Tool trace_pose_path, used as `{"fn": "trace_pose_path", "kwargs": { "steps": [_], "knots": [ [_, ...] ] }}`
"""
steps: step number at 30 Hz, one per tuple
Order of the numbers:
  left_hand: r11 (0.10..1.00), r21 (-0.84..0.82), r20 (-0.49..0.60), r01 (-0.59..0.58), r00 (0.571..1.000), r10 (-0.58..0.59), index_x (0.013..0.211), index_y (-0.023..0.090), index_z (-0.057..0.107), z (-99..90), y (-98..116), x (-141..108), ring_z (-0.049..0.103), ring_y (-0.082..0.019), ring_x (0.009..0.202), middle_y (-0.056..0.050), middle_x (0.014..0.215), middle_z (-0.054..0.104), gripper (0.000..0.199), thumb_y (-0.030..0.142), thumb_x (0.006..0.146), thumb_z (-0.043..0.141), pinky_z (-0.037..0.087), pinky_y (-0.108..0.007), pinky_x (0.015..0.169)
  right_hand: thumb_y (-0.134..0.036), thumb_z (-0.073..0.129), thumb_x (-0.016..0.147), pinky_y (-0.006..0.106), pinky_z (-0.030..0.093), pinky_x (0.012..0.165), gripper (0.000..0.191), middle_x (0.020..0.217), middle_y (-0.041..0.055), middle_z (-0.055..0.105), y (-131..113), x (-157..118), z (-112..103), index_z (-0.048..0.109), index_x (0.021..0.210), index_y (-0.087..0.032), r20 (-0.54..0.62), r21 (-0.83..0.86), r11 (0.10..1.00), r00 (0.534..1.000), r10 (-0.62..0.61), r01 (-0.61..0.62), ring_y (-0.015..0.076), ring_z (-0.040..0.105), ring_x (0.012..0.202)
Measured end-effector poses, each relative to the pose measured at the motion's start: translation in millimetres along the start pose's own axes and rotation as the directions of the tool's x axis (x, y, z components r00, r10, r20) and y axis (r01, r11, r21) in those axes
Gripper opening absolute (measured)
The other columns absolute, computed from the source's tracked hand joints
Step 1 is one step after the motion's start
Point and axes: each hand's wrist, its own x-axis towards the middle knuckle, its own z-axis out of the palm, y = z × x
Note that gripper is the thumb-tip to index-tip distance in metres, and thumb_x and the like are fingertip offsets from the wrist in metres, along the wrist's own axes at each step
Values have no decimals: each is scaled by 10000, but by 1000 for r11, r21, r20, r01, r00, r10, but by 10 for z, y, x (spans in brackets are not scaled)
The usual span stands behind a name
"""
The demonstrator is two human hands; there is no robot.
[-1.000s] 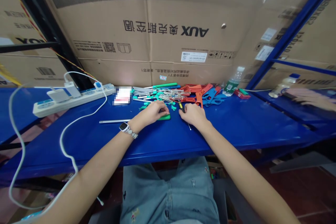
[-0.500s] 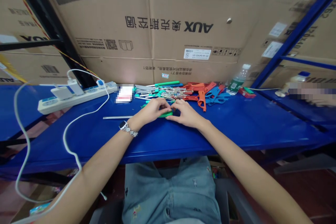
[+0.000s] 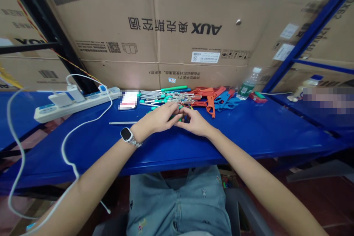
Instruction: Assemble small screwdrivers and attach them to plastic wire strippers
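Observation:
My left hand (image 3: 162, 117) and my right hand (image 3: 195, 121) meet above the blue table, fingers bent and closed around a green plastic piece (image 3: 180, 119). Only slivers of it show between the fingers. A thin silver rod (image 3: 122, 122) sticks out to the left behind my left wrist; whether it joins the green piece is hidden. Just behind the hands lies a pile of silver metal tubes and thin parts (image 3: 168, 97) with green ends. To its right are orange gun-shaped plastic shells (image 3: 210, 101) and blue plastic shells (image 3: 225, 99).
A white power strip (image 3: 80, 104) with plugs and a trailing white cable (image 3: 64, 143) is on the left, beside a phone-like item (image 3: 128, 99). At the back right stand a water bottle (image 3: 247, 85) and a small red box (image 3: 257, 97). A large carton (image 3: 174, 7) walls the back.
My left hand has turned and closed further over the green piece, covering more of it. The rod shows less at its right end. The view has shifted slightly.

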Motion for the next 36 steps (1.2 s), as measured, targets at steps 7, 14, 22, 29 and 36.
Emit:
{"fn": "trace_pose_path", "kwargs": {
  "steps": [7,14,22,29,36],
  "knots": [
    [977,214,255,3,965,-58,773,205,591,-25,38,159,549,-199,607,-58,728,630,129,223,879,519,430,-354,669,-362,774,740,302,462,646,227,715,-5,633,50,8,17,631,789,-193,25,45,996,997,73,-74,160,565,666],
    [940,311,253,143,940,-227,687,197,634,35,104,154,540,-208,529,-73,613,620,176,240,826,534,396,-354,591,-267,792,634,274,434,643,206,677,-31,618,78,21,80,637,734,-176,7,132,983,992,129,-129,131,535,646],
    [920,354,242,170,933,-266,552,202,563,-2,185,298,463,-168,450,-1,457,405,229,154,775,580,343,-321,520,-342,819,676,308,450,687,241,739,-2,665,64,16,86,678,786,-181,-37,91,993,996,80,-77,160,556,682],
    [894,410,205,182,936,-285,790,167,684,-30,271,323,637,-259,649,-83,637,609,183,200,875,524,457,-373,660,-351,779,698,299,448,688,224,736,5,676,91,51,22,679,793,-174,-83,84,994,994,74,-67,162,568,687],
    [925,350,206,149,951,-232,873,151,691,-24,256,251,647,-253,646,-111,726,681,158,176,835,540,459,-360,635,-309,747,660,295,439,677,198,706,1,655,92,59,12,662,760,-161,-71,101,992,994,86,-79,155,548,677]
  ]
}}
